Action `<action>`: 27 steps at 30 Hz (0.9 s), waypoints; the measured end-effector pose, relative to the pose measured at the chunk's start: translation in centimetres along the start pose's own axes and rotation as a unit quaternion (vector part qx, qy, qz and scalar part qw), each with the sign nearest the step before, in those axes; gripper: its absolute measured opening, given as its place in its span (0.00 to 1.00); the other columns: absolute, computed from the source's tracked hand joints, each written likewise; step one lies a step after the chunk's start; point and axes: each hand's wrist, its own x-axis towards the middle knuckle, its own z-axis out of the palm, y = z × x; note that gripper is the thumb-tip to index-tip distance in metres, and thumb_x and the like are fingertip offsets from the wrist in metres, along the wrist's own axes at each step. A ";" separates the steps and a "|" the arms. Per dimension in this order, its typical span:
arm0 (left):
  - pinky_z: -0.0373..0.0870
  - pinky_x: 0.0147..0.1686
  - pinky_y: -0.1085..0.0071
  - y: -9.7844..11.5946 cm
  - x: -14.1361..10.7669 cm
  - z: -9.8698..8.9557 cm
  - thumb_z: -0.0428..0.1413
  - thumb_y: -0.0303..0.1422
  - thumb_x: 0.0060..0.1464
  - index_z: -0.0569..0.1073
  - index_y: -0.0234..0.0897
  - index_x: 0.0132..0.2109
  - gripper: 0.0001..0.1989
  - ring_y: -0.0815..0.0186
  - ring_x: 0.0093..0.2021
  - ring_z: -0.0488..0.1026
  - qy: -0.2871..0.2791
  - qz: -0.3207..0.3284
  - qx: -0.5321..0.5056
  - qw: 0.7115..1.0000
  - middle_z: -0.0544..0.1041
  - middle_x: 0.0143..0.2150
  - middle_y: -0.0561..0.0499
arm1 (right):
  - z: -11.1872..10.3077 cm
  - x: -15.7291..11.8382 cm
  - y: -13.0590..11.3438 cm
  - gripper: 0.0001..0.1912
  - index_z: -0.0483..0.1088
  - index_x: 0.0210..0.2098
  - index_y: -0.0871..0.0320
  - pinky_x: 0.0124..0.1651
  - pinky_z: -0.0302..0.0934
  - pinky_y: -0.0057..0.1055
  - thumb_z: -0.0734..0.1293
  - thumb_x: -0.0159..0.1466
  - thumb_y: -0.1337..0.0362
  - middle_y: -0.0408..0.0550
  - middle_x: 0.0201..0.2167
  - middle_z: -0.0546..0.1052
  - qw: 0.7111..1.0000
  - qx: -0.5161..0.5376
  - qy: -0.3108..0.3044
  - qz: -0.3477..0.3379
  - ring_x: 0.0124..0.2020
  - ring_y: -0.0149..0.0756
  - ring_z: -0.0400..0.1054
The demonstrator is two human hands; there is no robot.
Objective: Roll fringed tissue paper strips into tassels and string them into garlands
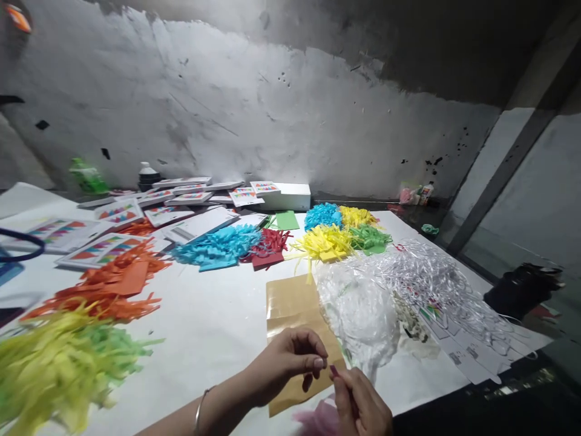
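My left hand (295, 366), with a silver bangle on the wrist, is over a brown paper sheet (290, 303). Its thumb and fingertips meet in a pinch; whatever may be between them is too small to make out. Close by on the right, my right hand (363, 402) is closed, pinching a small dark pink strip (333, 370) between thumb and finger. Below the hands lies blurred pink paper (320, 418), partly hidden by my right hand; I cannot tell whether it joins the strip.
Fringed paper bundles lie around: blue (218, 247), dark red (269, 248), yellow (324, 243), orange (131, 272) and yellow-green (59, 363). Clear plastic (363, 312) and a white string tangle (431, 272) are at right. Printed packs (106, 249) and a white box (290, 197) stand behind.
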 end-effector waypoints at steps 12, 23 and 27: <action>0.66 0.22 0.77 0.6 -9.4 -2.9 0.68 0.44 0.50 0.76 0.31 0.32 0.19 0.72 0.23 0.67 0.122 0.104 -0.043 0.986 0.71 0.26 0.53 | 3.9 0.5 -5.4 0.14 0.73 0.34 0.55 0.24 0.53 0.27 0.59 0.71 0.65 0.41 0.20 0.69 0.981 -0.027 -0.176 -0.079 0.18 0.29 0.61; 0.65 0.24 0.78 -0.2 -12.9 -3.9 0.51 0.44 0.66 0.72 0.35 0.34 0.19 0.73 0.23 0.65 0.171 0.219 0.179 0.944 0.69 0.30 0.51 | 5.3 0.7 -7.9 0.17 0.66 0.25 0.54 0.25 0.50 0.30 0.57 0.70 0.64 0.39 0.17 0.65 0.957 -0.085 -0.239 -0.142 0.18 0.28 0.60; 0.65 0.27 0.76 -0.6 -13.5 -4.1 0.48 0.40 0.69 0.71 0.37 0.35 0.16 0.70 0.26 0.66 0.181 0.250 0.274 0.911 0.71 0.30 0.50 | 5.5 0.6 -8.5 0.19 0.61 0.21 0.54 0.22 0.46 0.29 0.58 0.68 0.62 0.37 0.16 0.61 0.958 -0.070 -0.263 -0.090 0.16 0.25 0.54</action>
